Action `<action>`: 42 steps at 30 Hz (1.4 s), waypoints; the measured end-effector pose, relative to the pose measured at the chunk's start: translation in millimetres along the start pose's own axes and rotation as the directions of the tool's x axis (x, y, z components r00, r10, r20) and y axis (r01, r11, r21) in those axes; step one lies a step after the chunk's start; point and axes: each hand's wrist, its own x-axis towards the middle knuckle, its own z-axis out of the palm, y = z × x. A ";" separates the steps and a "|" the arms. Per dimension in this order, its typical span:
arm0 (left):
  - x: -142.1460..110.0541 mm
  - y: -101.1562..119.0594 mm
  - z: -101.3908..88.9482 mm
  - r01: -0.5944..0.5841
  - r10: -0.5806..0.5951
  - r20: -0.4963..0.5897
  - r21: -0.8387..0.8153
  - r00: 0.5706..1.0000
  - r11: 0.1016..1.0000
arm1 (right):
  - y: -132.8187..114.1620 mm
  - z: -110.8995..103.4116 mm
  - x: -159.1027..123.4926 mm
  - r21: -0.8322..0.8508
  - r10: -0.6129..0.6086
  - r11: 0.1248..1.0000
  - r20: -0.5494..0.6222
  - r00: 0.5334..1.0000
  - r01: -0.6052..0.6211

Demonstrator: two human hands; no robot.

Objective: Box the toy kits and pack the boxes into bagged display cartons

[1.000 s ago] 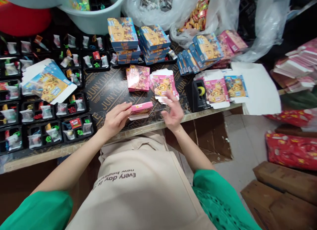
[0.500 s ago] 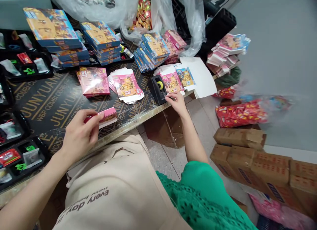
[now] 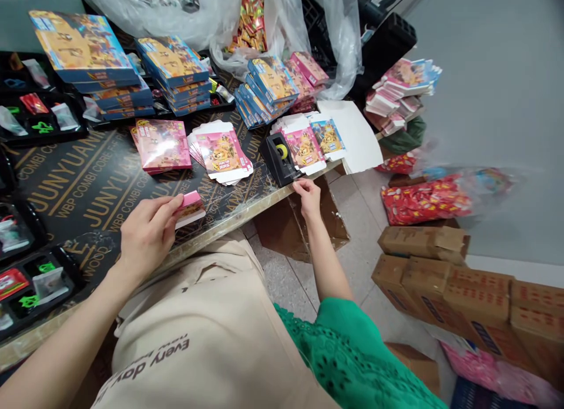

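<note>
My left hand (image 3: 147, 230) is closed around a small pink box (image 3: 190, 208) standing on edge near the front of the table; part of it is hidden by my fingers. At the front end of a black tape dispenser (image 3: 277, 162) with a yellow core, my right hand (image 3: 308, 197) pinches its thumb and fingertips together. Whatever lies between them is too small to see. A stack of flat pink cartons (image 3: 220, 151) lies left of the dispenser, and beyond them sit pink boxes (image 3: 163, 144). More flat pink cartons (image 3: 304, 147) and a blue carton (image 3: 328, 137) lie behind the dispenser.
Stacks of blue boxes (image 3: 83, 44) stand at the back, partly on black trays (image 3: 42, 124) of small packets. A plastic bag of sweets (image 3: 253, 21) sits behind them. Cardboard boxes (image 3: 480, 303) and a red bag (image 3: 423, 200) line the floor at right. The table edge (image 3: 247, 212) runs before me.
My right hand has drawn slightly back toward me from the dispenser's front, its fingers now pinched. The dispenser appears tilted a little. My left hand still holds the pink box, its grip slightly shifted.
</note>
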 end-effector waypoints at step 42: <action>21.2 -11.8 -36.6 0.241 -0.268 -0.017 -0.388 0.963 0.890 | -99.1 123.0 -106.6 0.097 -0.463 0.875 0.456 0.760 0.474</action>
